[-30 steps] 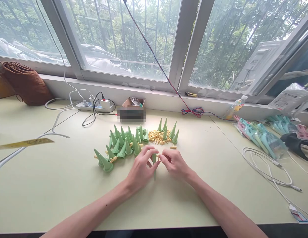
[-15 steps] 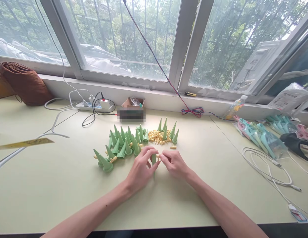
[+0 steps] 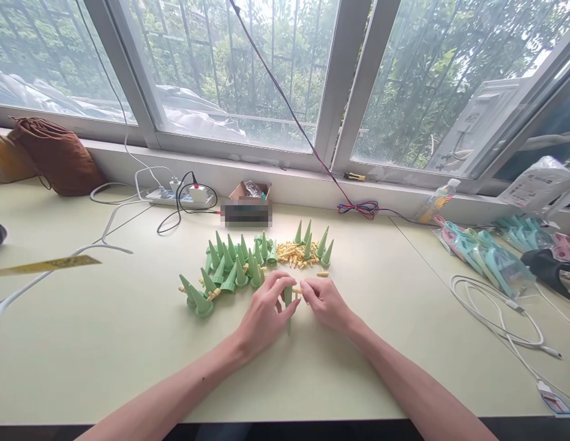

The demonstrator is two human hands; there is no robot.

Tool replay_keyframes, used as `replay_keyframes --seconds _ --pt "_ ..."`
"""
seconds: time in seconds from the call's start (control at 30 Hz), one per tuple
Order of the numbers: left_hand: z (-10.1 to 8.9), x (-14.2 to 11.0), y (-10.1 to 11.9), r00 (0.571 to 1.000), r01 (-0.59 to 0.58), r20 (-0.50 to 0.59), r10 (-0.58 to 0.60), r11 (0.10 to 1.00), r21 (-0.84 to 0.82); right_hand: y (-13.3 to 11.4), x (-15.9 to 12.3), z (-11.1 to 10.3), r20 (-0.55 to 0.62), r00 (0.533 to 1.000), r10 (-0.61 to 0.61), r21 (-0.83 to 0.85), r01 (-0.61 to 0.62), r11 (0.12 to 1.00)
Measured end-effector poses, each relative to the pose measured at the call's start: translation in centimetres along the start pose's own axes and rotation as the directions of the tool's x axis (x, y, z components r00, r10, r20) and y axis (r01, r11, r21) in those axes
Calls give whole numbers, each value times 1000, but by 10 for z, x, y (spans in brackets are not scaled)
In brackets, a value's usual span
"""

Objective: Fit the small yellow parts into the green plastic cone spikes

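My left hand (image 3: 269, 306) is closed around a green plant watering spike (image 3: 289, 300), its tapered tip pointing down. At the spike's right side, my right hand (image 3: 327, 304) pinches a small yellow T-shaped valve (image 3: 297, 292) between thumb and finger. The valve reaches the spike's wall; my fingers hide part of the joint. Beyond my left hand is a cluster of green spikes (image 3: 229, 260), some upright and some tilted. Behind my right hand lies a pile of yellow valves (image 3: 291, 253) with several spikes beside it. To the left, a few spikes (image 3: 199, 299) carry yellow valves.
A power strip (image 3: 163, 196) with plugs and a small cardboard box (image 3: 261, 190) stand at the windowsill. A brown drawstring bag (image 3: 55, 156) is at far left. On the right are a bottle (image 3: 438, 201), bagged pastel plastic pieces (image 3: 491, 257) and a coiled white cable (image 3: 493, 309).
The whole view has shifted slightly to the right. Both hands stay at the same spike and valve, with only a slight movement of the right fingers.
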State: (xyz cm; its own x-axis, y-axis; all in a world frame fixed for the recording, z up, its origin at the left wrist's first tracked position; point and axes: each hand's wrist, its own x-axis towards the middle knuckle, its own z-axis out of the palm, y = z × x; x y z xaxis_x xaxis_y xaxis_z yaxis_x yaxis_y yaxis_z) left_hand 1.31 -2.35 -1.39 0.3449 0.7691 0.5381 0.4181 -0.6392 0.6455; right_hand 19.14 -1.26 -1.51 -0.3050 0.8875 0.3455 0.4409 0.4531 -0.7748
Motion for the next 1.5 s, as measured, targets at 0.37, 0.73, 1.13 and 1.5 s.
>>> replay_keyframes --seconds 0.37,0.73,1.13,1.5 --pt "1 -4 -2 999 -36 0 36 995 89 2 -2 2 63 996 67 60 -71 996" --pt "-2 1 4 998 5 59 -4 1000 -6 6 2 -1 -3 984 180 167 -177 970" --pt "1 3 1 988 48 147 -45 999 -17 11 6 -2 -42 971 234 247 -217 944" --pt "0 4 0 987 98 116 -114 986 132 1 4 -4 -206 957 206 289 -141 947"
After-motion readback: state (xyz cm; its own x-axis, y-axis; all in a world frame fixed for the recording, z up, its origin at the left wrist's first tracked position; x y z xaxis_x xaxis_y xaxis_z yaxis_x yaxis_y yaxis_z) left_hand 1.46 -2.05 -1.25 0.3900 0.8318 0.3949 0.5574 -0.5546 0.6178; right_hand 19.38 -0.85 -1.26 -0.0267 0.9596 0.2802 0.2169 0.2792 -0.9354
